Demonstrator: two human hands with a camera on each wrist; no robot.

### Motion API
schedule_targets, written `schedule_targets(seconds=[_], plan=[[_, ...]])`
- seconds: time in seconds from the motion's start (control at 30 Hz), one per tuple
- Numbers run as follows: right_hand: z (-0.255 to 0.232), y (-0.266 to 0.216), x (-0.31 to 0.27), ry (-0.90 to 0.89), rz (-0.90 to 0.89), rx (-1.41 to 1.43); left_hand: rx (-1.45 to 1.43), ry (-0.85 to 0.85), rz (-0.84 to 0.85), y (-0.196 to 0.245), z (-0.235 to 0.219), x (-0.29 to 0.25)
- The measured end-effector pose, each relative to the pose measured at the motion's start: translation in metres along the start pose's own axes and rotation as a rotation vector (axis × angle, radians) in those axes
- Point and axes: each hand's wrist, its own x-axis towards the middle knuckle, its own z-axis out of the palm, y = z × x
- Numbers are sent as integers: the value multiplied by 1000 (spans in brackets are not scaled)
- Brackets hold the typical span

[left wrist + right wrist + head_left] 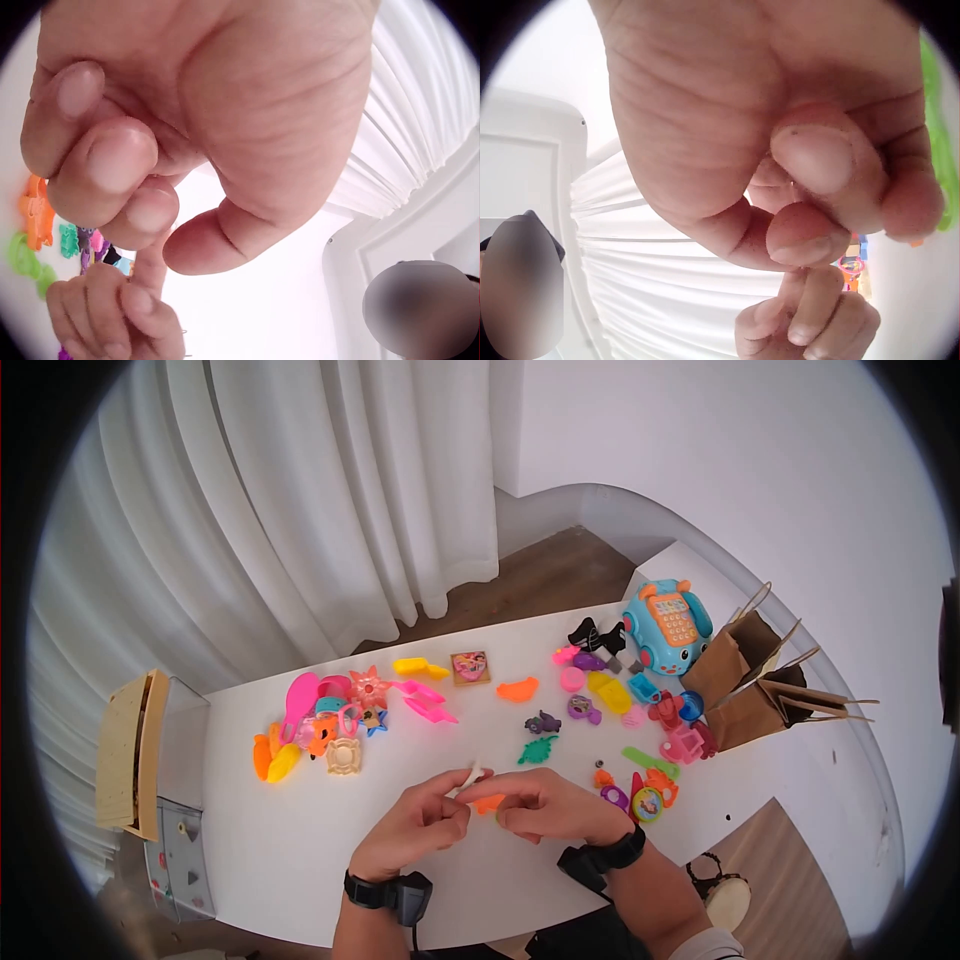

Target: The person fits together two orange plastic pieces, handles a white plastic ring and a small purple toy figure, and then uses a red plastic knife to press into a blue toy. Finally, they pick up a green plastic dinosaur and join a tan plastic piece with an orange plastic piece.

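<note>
Both hands meet over the front middle of the white table [270, 840]. At the extended index finger of my left hand [412, 828] sits a small whitish piece [470, 776], its kind not clear from this small part. Toward that piece points the straight index finger of my right hand [560, 807], its tip close beside it. In the left wrist view the left hand's other fingers are curled and its thumb bends inward. The right wrist view has the right thumb and fingers bent in. A small orange toy [487, 803] shows between the hands.
Left lies a toy cluster with a pink hand mirror [300, 695] and cream frame-like piece [344, 756]. Ahead are a purple toy [542, 722] and green dinosaur [537, 750]. At right stand a blue toy phone [668, 625] and brown paper bags [740, 710], beside several small toys.
</note>
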Motion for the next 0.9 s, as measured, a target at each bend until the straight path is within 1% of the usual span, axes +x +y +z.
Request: schedule_targets(seconds=[0.03,0.1,0.17,0.2,0.27,0.33,0.37,0.43,0.47,0.5,0.53,0.57,0.6,0.63,0.67,0.7,0.73,0.77,0.83,0.87,0.9], plan=[[0,-1,-1,10,-14,39,18,6,-39,0,1,1],[0,-5,-2,21,-27,78,8,-11,-49,1,2,0],[0,-10,-3,39,7,135,-1,-31,-60,1,2,0],[0,-10,-3,40,6,135,-5,-38,-57,1,1,0],[2,-9,-1,108,-13,127,-8,-47,-56,-1,-5,0],[0,-6,1,88,15,100,-10,-131,-58,-7,-11,2],[-1,-5,1,67,45,71,-9,-135,-59,-8,-9,2],[0,-3,1,77,65,56,-14,-84,16,-7,-5,1],[1,-2,2,83,85,42,-14,-84,15,-6,-5,0],[1,1,2,83,84,43,-38,-49,24,-5,-5,-1],[-1,4,3,52,61,34,-63,-15,34,-4,-4,-1],[-2,5,3,21,39,25,-62,-15,33,-4,-4,0],[-2,4,2,22,38,25,-57,-2,31,-4,-3,1],[-1,1,1,19,-3,27,-52,12,29,-5,-3,2],[0,-2,0,15,-44,29,-52,14,30,-7,-5,2],[2,-5,-1,11,-44,28,-56,-20,-4,-10,-8,3],[3,-8,-3,27,-25,84,-59,-55,-39,-12,-9,3],[3,-10,-3,45,-5,141,-60,-54,-38,-11,-10,3],[2,-10,-2,61,-4,101,-63,-117,-40,-9,-10,4],[2,-10,-1,79,-3,62,-64,-119,-41,-8,-8,4],[3,-8,-1,81,-2,62,-36,-77,-38,-8,-4,4]])
